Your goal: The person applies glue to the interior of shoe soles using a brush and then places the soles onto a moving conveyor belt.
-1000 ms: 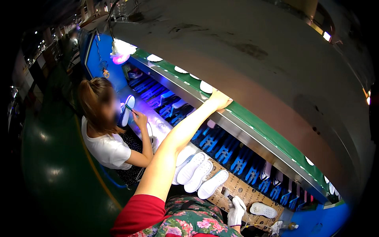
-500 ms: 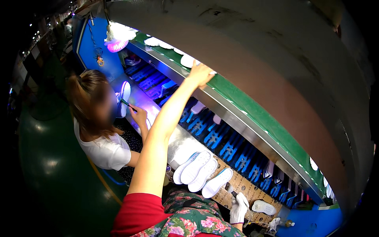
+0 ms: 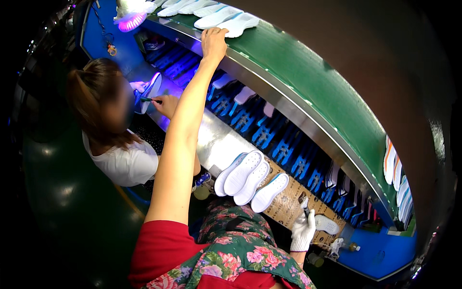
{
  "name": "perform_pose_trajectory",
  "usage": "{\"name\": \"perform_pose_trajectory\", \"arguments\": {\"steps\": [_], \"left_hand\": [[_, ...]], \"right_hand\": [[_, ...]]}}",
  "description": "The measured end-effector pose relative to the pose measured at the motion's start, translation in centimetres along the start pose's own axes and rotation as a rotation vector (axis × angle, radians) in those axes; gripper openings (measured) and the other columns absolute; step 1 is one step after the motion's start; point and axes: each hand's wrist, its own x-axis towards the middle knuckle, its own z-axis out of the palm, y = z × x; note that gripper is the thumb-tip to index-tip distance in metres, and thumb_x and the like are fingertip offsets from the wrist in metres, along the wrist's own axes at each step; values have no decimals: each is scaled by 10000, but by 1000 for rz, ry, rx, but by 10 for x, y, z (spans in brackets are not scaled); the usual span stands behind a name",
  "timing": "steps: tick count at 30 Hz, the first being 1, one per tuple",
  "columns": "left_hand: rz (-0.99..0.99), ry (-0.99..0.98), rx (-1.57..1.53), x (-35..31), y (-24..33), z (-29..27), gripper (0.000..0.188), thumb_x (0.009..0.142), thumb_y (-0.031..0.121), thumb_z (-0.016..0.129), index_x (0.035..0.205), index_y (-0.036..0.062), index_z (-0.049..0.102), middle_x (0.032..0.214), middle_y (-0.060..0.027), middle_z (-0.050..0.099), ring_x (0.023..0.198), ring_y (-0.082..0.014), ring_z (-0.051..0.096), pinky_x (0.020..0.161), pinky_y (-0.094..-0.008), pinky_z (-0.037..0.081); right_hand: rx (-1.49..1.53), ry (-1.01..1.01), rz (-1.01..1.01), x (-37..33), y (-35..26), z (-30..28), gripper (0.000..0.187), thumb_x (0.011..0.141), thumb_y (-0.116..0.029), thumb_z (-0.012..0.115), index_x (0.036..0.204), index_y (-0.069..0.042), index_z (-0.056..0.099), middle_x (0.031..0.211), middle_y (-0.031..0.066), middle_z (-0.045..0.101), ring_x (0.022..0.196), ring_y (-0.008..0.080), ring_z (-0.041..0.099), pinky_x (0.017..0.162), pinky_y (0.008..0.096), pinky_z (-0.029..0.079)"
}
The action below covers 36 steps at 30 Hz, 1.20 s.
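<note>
My bare left hand [image 3: 214, 44] is stretched out to the green upper shelf. Its curled fingers close at the near end of a white shoe sole [image 3: 237, 25], the last of a row lying there. A white knitted glove covers my right hand [image 3: 302, 232], low on the right, which grips a small brush [image 3: 304, 201] with its dark tip pointing up. To the left of that brush, several white shoe soles [image 3: 244, 174] lie side by side on the cardboard-covered bench [image 3: 288, 210]. Another pale sole [image 3: 327, 224] rests just right of the glove.
At left a co-worker [image 3: 120, 149] in a white top brushes a shoe sole [image 3: 153, 87]. Blue racks [image 3: 262, 135] stand beneath the shelf's metal edge. More soles [image 3: 391, 159] lie at the shelf's right end. A bright lamp [image 3: 131, 19] hangs at upper left; a bottle [image 3: 353, 247] is at lower right.
My view has shifted, showing more of the shelf and its row of soles. My left hand's fingers have curled in at a sole's end. The gloved hand and brush have turned more upright.
</note>
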Motion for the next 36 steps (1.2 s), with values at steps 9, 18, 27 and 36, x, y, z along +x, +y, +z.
{"name": "perform_pose_trajectory", "arguments": {"steps": [9, 18, 27, 36], "left_hand": [[-163, 169, -514, -82, 63, -46, 203, 836, -25, 572, 963, 64, 703, 1053, -124, 592, 981, -360, 549, 891, -400, 453], [-292, 272, -891, -155, 91, -139, 79, 832, 15, 580, 896, 43, 542, 1187, -141, 516, 1047, -203, 518, 912, -325, 420], [-789, -306, -1648, -220, 168, -156, 421, 898, 2, 485, 1317, 36, 509, 1206, -105, 592, 1062, -168, 589, 954, -300, 467], [-1152, -1126, -1707, -315, 240, -144, 274, 965, 202, 560, 1131, -8, 619, 983, -74, 681, 837, -133, 669, 749, -257, 544]], "right_hand": [[52, -32, 62, 5, 11, 29, 172, 960, -126, 593, 1096, -20, 589, 956, 108, 674, 716, 131, 630, 588, 222, 544], [148, -98, 103, 6, -2, 61, 195, 982, -143, 563, 1107, 8, 572, 915, 120, 657, 689, 136, 606, 595, 215, 539], [234, -180, 128, -13, -22, 77, 223, 988, -157, 560, 1118, 24, 559, 936, 120, 634, 705, 131, 577, 619, 234, 522], [273, -341, 316, -31, -11, 65, 213, 927, -73, 597, 1131, -11, 577, 1045, 118, 619, 775, 151, 555, 652, 239, 484]]}}
